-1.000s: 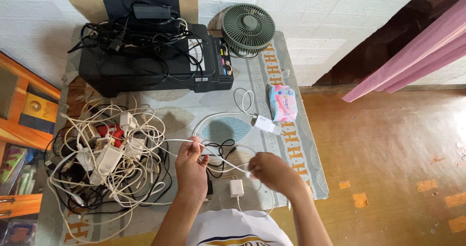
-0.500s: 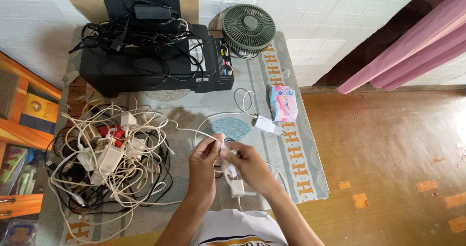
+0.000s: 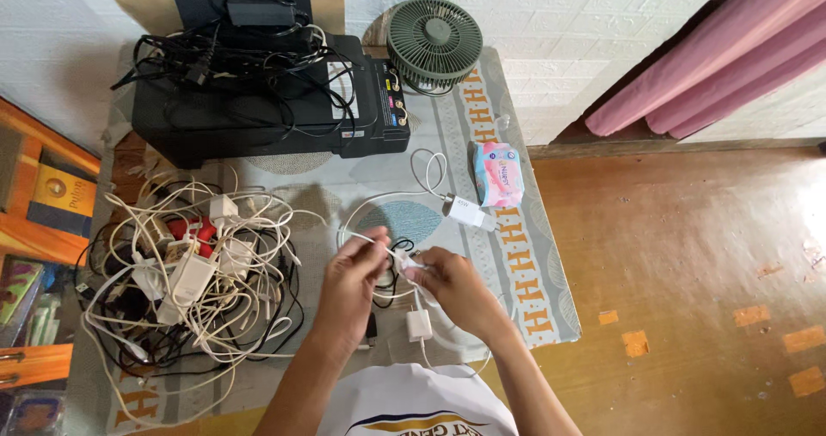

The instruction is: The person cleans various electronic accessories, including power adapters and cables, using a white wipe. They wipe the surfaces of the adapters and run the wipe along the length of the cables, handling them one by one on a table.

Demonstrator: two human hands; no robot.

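Note:
My left hand (image 3: 351, 283) and my right hand (image 3: 453, 284) meet over the table's front middle, both pinching a folded white cable (image 3: 397, 259). The cable hangs down to a white charger plug (image 3: 419, 325) lying just below my hands. To the left sits a big tangle of white and black cables and adapters (image 3: 185, 268). Another white adapter (image 3: 465, 211) with its looped cord lies just beyond my hands.
A black printer (image 3: 258, 100) piled with black cords stands at the back. A green round fan (image 3: 434, 42) leans by the wall. A pink tissue pack (image 3: 498, 173) lies at the table's right edge. Wooden shelves (image 3: 43, 204) are on the left, wooden floor on the right.
My hands came together from apart, folding the stretched white cable into a small bundle between them. The cable's slack pulled free of the tangle.

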